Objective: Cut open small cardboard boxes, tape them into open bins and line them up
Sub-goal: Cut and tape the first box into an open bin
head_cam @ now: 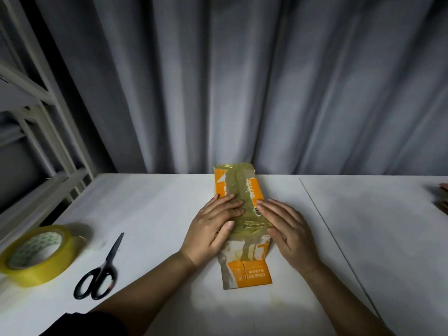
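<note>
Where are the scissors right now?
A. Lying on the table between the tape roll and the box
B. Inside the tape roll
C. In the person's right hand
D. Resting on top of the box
A: the scissors lie shut on the white table, right of the yellow tape roll and left of the orange box, on which both hands lie flat.

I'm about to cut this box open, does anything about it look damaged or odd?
Yes. The orange cardboard box under both hands looks worn: its printed surface is torn away in pale patches near the near end, and the old tape along its middle is wrinkled. The scissors and tape roll look ordinary.
</note>
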